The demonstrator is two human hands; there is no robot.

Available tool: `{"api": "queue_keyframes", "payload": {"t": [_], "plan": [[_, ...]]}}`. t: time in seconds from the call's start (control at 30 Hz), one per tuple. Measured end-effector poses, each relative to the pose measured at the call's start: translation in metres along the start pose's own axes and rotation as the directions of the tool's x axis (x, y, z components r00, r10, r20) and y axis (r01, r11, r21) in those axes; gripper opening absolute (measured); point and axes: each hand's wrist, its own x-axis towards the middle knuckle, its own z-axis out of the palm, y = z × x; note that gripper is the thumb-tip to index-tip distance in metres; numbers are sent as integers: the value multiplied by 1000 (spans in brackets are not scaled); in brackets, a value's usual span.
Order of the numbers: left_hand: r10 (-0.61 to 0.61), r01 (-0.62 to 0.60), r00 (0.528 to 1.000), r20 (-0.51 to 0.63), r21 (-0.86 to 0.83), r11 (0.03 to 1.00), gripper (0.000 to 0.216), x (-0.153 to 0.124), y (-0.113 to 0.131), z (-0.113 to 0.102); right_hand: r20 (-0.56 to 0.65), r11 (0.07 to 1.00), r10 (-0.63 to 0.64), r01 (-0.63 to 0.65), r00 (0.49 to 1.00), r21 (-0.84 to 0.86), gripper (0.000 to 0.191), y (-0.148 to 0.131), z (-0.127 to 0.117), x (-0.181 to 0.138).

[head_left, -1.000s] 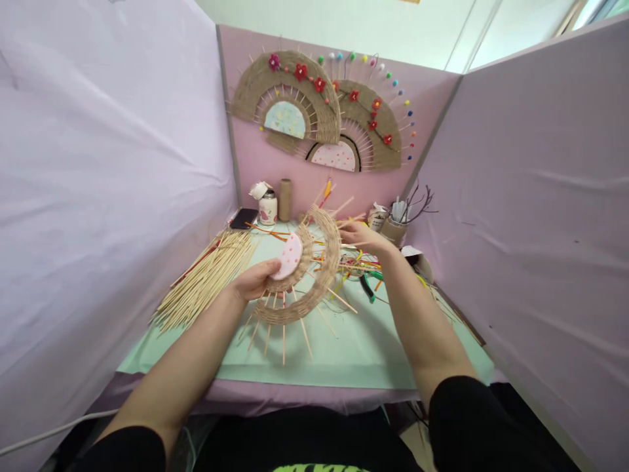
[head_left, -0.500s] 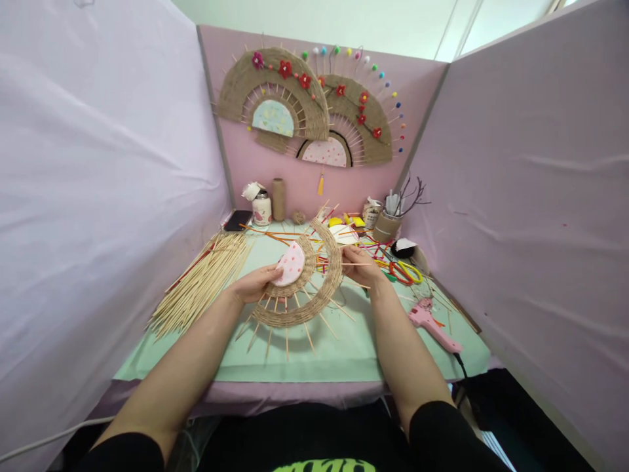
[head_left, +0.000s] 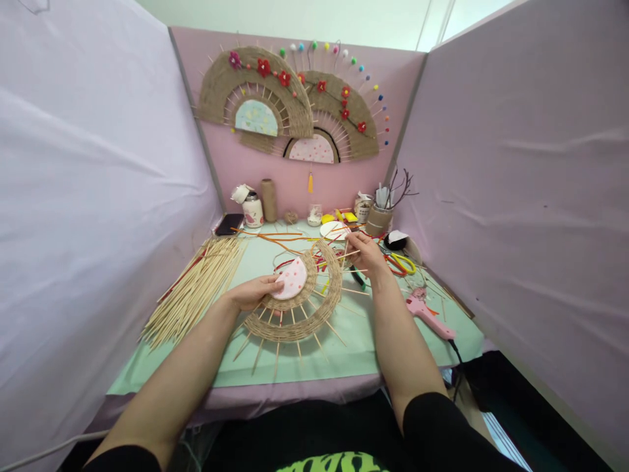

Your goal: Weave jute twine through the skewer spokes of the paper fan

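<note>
A half-round fan of woven twine on thin sticks (head_left: 335, 283) is held tilted above the table. It has an inner and an outer woven band, with stick ends poking out past the rim. Pink dotted cloth (head_left: 295, 278) covers its centre. My left hand (head_left: 253, 292) grips that centre, thumb on top of the cloth and fingers beneath. At the fan's upper right edge, my right hand (head_left: 366, 254) is closed in a pinch beside the stick ends. What lies between its fingertips is too small to make out.
Loose sticks (head_left: 191, 292) lie in a heap at left. A pink glue gun (head_left: 428, 316), scissors (head_left: 403, 263) and coloured pipe cleaners lie at right. Jars, a twine spool (head_left: 268, 200) and a phone (head_left: 229, 224) line the back. Finished fans (head_left: 211, 98) hang on the pink wall.
My right hand has risen slightly from the fan's right edge to its upper right end. The fan has shifted slightly down, still in my left hand. The whole view has turned a little.
</note>
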Motion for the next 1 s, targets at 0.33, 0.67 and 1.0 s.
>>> {"api": "queue_keyframes", "payload": {"t": [0.33,0.67,1.0], "plan": [[-45,44,998,50,25,999,47,-2,-1,5,-48,981,-13,22,999,193,21,-14,-18,-1],[-42,41,997,69,14,999,48,-1,-3,2,-159,981,53,-22,986,190,18,-11,-22,2],[-36,37,996,78,0,999,46,-1,-3,4,-123,967,166,-137,978,214,23,-3,-20,4]]}}
